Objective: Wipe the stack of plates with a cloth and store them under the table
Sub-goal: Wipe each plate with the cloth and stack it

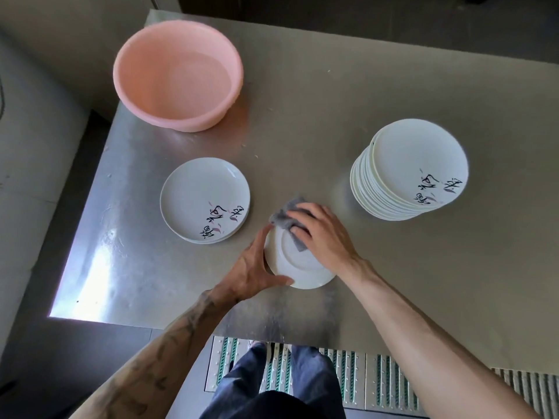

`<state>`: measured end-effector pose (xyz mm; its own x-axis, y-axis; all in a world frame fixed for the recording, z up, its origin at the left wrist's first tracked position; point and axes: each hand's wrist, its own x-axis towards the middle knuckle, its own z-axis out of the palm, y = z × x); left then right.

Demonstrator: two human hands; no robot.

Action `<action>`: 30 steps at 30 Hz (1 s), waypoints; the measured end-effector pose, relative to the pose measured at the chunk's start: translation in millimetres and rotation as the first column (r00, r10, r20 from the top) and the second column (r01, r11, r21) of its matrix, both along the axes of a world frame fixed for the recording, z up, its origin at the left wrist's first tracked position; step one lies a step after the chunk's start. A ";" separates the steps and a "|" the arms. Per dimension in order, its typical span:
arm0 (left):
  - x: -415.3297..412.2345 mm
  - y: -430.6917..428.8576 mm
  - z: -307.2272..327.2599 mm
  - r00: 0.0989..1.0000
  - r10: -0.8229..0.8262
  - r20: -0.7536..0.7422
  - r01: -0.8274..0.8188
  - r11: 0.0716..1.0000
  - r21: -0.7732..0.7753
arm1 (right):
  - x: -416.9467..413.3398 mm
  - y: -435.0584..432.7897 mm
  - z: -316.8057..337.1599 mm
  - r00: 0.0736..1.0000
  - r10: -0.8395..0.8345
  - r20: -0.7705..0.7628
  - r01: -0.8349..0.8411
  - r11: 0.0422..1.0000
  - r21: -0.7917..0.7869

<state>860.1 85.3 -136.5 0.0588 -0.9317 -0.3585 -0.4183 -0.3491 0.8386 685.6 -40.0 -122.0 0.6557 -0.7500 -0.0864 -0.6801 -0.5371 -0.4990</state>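
An upturned plate (298, 264) was gripped at its rim by the left hand (257, 267) near the front edge of the table (393, 282). The cloth (284, 217) was clamped against it by the right hand (323, 234). Under excessive wiping pressure, the plate could have been levered free and dropped.

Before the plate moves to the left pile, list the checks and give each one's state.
1. Left hand grips the plate by its rim: ok.
2. Right hand holds the cloth against the plate's underside: ok.
3. Plate's upper face wiped: cannot tell, it faces down.
4. Small pile has its top free to take the plate: ok.
5. Pink basin stands apart from the pile and the path to it: ok.
6. Tall stack stands straight: cannot tell, the wide lens skews it.
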 end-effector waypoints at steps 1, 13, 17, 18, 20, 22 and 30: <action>-0.1 -0.3 0.1 1.000 -0.006 0.009 0.006 1.000 -0.001 | -8.9 -2.0 -0.7 0.996 -0.092 0.010 0.092 0.995 0.038; -1.2 0.9 1.8 0.997 -0.079 0.017 0.079 0.997 -0.014 | -66.0 119.5 -5.0 0.869 -0.475 0.141 0.458 0.878 0.138; 2.1 0.7 -2.0 0.996 -0.087 -0.008 0.087 0.996 -0.002 | -63.1 110.8 -7.8 0.926 -0.355 0.129 0.359 0.933 -0.007; 2.0 0.8 -2.9 0.997 -0.079 -0.017 0.079 0.997 -0.001 | -60.5 110.3 -9.0 0.947 -0.302 0.108 0.309 0.950 -0.052; 2.1 1.2 -3.9 0.997 -0.068 -0.033 0.068 0.998 0.008 | -52.8 108.8 -10.7 0.974 -0.214 0.075 0.222 0.968 -0.117; 2.9 2.2 -7.3 0.996 -0.062 -0.062 0.063 0.998 0.011 | -40.1 105.6 -10.1 0.990 -0.131 0.054 0.138 0.978 -0.156; 1.8 1.5 -3.9 0.994 -0.034 -0.105 0.037 0.999 0.018 | 2.3 86.1 -2.7 0.992 -0.120 0.023 0.122 0.986 -0.117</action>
